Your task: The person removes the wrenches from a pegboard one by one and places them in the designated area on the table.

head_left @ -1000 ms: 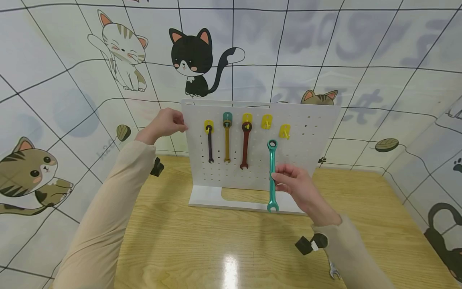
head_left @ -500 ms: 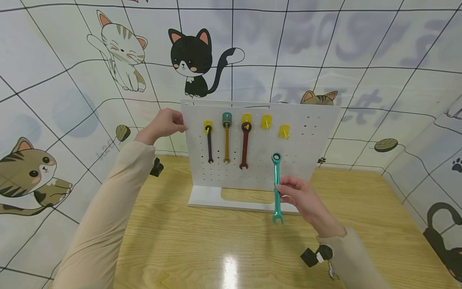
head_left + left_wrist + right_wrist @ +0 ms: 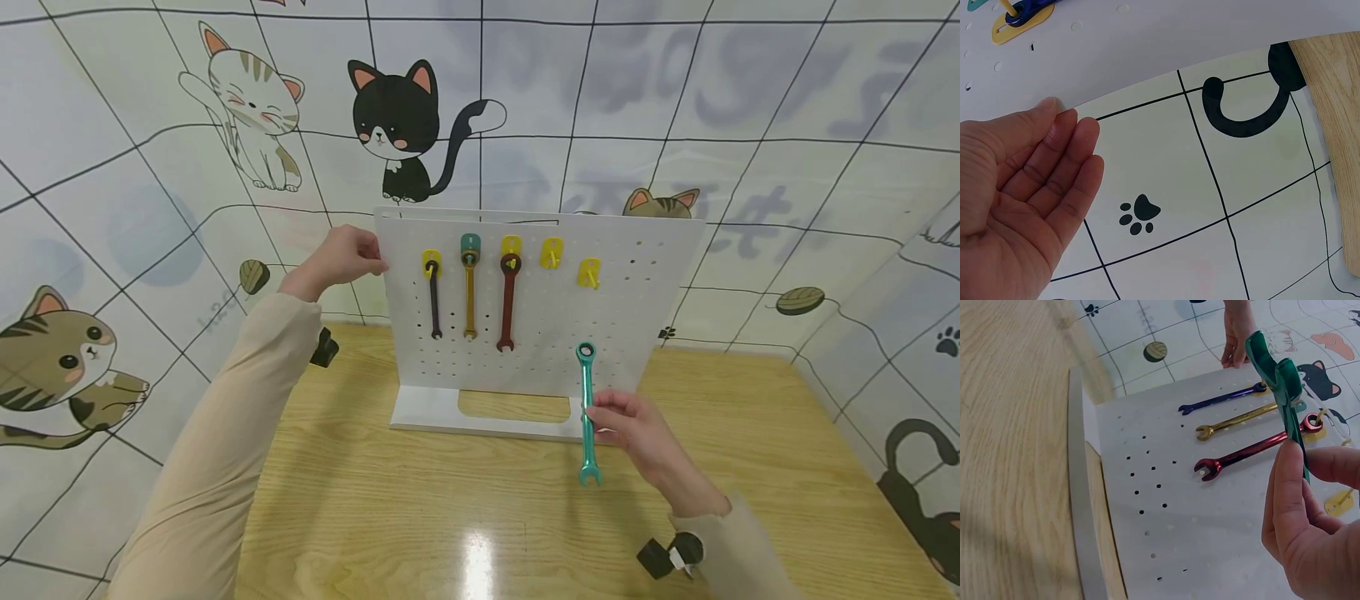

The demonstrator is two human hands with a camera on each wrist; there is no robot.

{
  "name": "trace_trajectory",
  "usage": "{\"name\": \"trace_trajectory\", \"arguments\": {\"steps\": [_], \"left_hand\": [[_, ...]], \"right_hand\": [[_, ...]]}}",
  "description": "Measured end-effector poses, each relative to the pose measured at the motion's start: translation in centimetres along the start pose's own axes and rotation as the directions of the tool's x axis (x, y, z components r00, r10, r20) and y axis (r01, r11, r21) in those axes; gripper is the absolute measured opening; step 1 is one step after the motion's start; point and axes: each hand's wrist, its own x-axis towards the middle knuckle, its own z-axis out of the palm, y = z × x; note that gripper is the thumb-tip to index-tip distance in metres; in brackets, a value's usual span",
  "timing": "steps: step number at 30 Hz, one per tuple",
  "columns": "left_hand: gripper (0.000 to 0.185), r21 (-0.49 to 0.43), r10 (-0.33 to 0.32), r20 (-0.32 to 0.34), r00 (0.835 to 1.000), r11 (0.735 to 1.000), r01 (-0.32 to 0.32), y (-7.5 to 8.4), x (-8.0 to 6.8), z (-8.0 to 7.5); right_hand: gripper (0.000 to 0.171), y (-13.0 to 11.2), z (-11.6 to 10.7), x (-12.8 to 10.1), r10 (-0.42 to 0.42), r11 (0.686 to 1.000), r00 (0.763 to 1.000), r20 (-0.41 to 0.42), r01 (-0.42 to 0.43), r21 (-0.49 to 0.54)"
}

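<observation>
Head view shows the fingers [image 3: 600, 410] of the right hand [image 3: 637, 433] pinched round the middle of a teal wrench [image 3: 587, 412], held upright with its ring end up and open end down, in front of the lower right of the white pegboard [image 3: 637, 275] and above the desk [image 3: 450, 517]. That forearm reaches up from the lower right, its sleeve cut off at the frame edge. The left hand [image 3: 337, 258] rests at the board's upper left edge, arm stretched forward. Right wrist view shows the thumb and fingers wrapped on the wrench shaft, plus the purple wrench [image 3: 1219, 400], gold wrench [image 3: 1238, 420] and red wrench [image 3: 1254, 450] hanging on the board. Left wrist view shows the left palm with straight, relaxed fingers [image 3: 1060, 162] just beside the board edge; whether they touch it is hard to tell.
</observation>
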Motion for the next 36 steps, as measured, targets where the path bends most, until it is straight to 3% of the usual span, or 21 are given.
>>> {"name": "trace_trajectory", "arguments": {"steps": [4, 17, 36], "left_hand": [[0.013, -0.001, 0.002, 0.0, 1.0, 1.0, -0.002, 0.0, 0.0, 0.0], [0.012, -0.004, -0.004, 0.004, 1.0, 1.0, 0.004, 0.0, -0.1, 0.0], [0.012, 0.004, 0.005, -0.003, 1.0, 1.0, -0.005, 0.0, -0.1, 0.0]], "right_hand": [[0.002, 0.8, -0.5, -0.3, -0.009, 1.0, 1.0, 0.003, 0.009, -0.007], [0.013, 2.4, -2.0, -2.1, 0.11, 0.991, 0.985, -0.131, -0.119, -0.067], [0.031, 4.9, -5.9, -5.2, 0.158, 0.967, 0.976, -0.152, -0.184, -0.178]]}}
